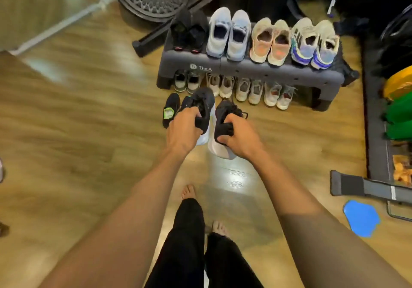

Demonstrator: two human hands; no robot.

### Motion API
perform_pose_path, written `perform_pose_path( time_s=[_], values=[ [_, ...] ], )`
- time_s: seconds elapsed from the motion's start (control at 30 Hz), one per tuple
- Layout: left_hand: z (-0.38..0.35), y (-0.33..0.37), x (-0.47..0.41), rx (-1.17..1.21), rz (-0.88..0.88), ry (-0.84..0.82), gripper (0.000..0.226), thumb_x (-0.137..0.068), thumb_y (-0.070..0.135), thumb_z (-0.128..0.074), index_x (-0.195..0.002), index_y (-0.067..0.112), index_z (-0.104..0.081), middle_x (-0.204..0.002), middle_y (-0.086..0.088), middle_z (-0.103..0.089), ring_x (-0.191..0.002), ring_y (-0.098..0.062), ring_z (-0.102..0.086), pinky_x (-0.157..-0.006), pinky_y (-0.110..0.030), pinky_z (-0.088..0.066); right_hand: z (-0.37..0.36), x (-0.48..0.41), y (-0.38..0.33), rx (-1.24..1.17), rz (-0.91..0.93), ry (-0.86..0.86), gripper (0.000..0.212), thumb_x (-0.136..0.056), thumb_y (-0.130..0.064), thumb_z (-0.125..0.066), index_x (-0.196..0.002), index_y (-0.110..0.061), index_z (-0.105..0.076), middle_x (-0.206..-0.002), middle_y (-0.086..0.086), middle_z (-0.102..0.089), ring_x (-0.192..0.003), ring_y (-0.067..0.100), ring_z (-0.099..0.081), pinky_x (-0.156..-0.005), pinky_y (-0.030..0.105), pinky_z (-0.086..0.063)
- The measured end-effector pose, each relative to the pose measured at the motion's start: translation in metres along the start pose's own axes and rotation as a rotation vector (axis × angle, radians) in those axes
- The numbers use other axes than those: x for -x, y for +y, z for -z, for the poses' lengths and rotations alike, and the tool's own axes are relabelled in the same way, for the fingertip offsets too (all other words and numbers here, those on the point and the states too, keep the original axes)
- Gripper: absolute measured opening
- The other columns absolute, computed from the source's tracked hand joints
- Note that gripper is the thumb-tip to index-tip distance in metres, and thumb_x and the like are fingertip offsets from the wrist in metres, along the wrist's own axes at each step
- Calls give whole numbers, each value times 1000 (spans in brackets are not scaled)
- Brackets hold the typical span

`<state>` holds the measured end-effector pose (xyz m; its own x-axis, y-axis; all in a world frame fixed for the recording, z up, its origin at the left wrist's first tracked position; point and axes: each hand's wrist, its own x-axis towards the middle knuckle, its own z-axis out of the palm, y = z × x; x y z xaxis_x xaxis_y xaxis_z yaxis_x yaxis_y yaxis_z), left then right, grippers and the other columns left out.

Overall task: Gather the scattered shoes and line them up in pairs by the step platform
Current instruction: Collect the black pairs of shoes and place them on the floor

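- Nearest, the left hand [185, 129] is closed around the heel collar of one black shoe [201, 107]; the right hand [239, 136] grips its mate [225, 115] likewise, both above the floor [89, 131].
- They look light, with soft knit uppers and firmer white soles; the heel is a sensible hold.
- Just beyond, a black pair [170, 112] lies before the step platform's [256, 70] left front corner.
- Farther, pairs line its front edge and top.

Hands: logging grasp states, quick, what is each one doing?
Left hand: closed on a black shoe.
Right hand: closed on another black shoe.
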<state>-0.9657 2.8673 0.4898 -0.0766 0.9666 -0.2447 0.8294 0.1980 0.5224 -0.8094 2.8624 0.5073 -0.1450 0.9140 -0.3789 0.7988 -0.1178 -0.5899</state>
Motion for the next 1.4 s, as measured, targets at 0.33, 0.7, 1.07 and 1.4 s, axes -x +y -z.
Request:
perform_pose_path(
  time_s=[0.33,0.7,1.07,1.4],
  values=[
    [-236,-121,-161,96,-13,139,32,-75,0,-70,-102,11,-59,-103,-5,-61,-92,-28,-58,-73,-45,-47,-156,-212,161,33,-51,43,19,-85,-14,-64,-94,-19,-47,-96,10,-60,-84,26,-49,-64,30,-35],
    [-426,-249,-302,-86,-100,167,31,-77,5,-68,-104,15,-57,-102,-3,-59,-86,-29,-58,-66,-44,-46,-326,-367,298,198,44,146,20,-87,-8,-60,-102,-16,-49,-84,-5,-45,-83,18,-34,-63,33,-33],
    [-464,-297,-317,-200,-134,64,27,-81,0,-65,-103,11,-53,-101,-5,-55,-85,-28,-56,-71,-42,-46,-395,-411,299,213,-25,135,24,-86,4,-49,-101,-15,-46,-82,0,-42,-90,21,-37,-61,35,-37],
    [-382,-232,-304,-195,-94,-94,30,-92,30,-54,-119,18,-55,-123,-4,-54,-114,-26,-46,-84,-39,-43,-316,-376,243,247,-147,-15,37,-89,-7,-54,-124,-17,-51,-120,11,-50,-113,33,-48,-74,35,-38]
  ],
)
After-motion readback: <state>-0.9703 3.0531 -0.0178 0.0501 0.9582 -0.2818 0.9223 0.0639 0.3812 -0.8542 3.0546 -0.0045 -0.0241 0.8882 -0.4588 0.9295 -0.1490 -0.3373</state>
